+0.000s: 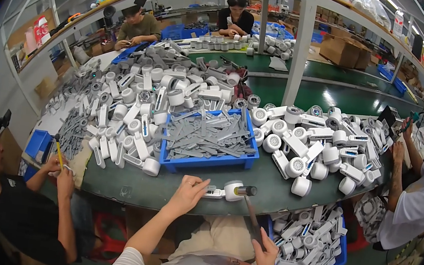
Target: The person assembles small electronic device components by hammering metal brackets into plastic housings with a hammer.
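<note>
At the near edge of the bench lies a white handheld fan (232, 191), its round head to the right and its handle to the left. My left hand (187, 195) grips the handle end, fingers closed against it. In my right hand (265, 252) is a hammer (253, 214), held by its dark handle. The hammer's head overlaps the fan's round head in view; whether they touch I cannot tell. Just beyond my hands stands a blue tray (208, 165) heaped with flat grey plastic strips (206, 134).
White fan bodies pile up left (140, 145) and right (297, 166) on the green bench (132, 189). A blue crate (343, 252) of similar parts stands low at my right. Co-workers sit at both sides and across the bench. A white post (299, 48) rises beyond the tray.
</note>
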Demonstrator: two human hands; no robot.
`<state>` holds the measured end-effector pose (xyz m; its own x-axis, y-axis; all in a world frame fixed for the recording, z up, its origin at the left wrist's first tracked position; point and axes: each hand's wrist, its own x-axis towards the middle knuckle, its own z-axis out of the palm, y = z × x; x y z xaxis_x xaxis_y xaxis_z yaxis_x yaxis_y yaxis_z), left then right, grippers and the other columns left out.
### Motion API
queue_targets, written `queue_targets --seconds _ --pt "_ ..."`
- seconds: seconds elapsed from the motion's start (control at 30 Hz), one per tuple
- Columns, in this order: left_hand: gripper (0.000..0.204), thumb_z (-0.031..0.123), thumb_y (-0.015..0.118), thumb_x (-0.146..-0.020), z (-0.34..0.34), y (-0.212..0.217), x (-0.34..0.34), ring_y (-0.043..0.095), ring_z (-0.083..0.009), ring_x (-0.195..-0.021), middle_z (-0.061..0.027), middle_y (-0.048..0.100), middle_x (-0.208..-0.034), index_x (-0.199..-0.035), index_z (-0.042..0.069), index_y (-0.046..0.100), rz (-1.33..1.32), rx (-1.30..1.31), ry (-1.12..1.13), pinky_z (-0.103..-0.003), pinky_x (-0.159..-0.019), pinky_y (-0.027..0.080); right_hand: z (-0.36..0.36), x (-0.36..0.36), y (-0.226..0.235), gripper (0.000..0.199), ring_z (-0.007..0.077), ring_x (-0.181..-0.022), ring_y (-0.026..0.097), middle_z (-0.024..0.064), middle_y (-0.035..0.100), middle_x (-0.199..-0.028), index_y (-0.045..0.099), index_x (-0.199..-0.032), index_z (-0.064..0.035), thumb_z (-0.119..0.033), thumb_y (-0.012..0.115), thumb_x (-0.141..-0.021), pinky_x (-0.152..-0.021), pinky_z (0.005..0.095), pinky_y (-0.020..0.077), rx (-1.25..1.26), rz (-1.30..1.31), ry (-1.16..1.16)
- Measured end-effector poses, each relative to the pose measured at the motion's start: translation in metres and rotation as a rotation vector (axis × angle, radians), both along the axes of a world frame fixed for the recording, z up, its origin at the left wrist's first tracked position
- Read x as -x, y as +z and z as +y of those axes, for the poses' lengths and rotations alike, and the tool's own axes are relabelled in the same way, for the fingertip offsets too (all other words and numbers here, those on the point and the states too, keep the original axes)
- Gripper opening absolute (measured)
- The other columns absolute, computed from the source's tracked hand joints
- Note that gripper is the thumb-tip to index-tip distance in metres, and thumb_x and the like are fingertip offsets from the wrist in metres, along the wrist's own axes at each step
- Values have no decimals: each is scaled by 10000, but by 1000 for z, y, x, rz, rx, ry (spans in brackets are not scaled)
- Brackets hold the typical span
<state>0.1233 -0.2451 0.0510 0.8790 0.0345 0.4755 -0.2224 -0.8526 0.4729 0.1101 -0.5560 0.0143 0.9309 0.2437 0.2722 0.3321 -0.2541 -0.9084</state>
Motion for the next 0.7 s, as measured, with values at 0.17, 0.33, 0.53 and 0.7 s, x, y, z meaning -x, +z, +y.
queue_targets --seconds 0.17,0.33,0.53,0.7 --pt "307 94 652 -806 -9 -11 -9 493 -289 -932 -103 570 -963 -1113 83 657 -65 -26 32 -367 -816 443 0 2 3 449 142 -761 602 145 666 -926 577 -1198 36 21 675 -761 -687 257 473 19 -24 9" --pt "242 85 660 -798 -10 -8 -10 495 -275 -911 -88 586 -927 -1033 117 707 -62 32 0 -358 -811 439 0 3 1 458 135 -736 592 136 667 -914 581 -1196 31 24 685 -751 -667 251 470 -12 -11 7" --pt "249 89 679 -785 -1 -12 -7 491 -270 -910 -78 579 -919 -1027 132 718 -35 61 -24 -352 -811 431 3 5 1 459 112 -660 539 108 634 -825 586 -1194 24 24 683 -746 -597 241 440 3 -32 28" --pt "268 92 688 -774 2 -7 -2 487 -266 -907 -72 576 -912 -1033 155 720 -30 37 -57 -351 -804 428 9 6 7 464 116 -585 472 79 533 -698 593 -1200 -8 16 682 -746 -540 255 400 23 -41 72"
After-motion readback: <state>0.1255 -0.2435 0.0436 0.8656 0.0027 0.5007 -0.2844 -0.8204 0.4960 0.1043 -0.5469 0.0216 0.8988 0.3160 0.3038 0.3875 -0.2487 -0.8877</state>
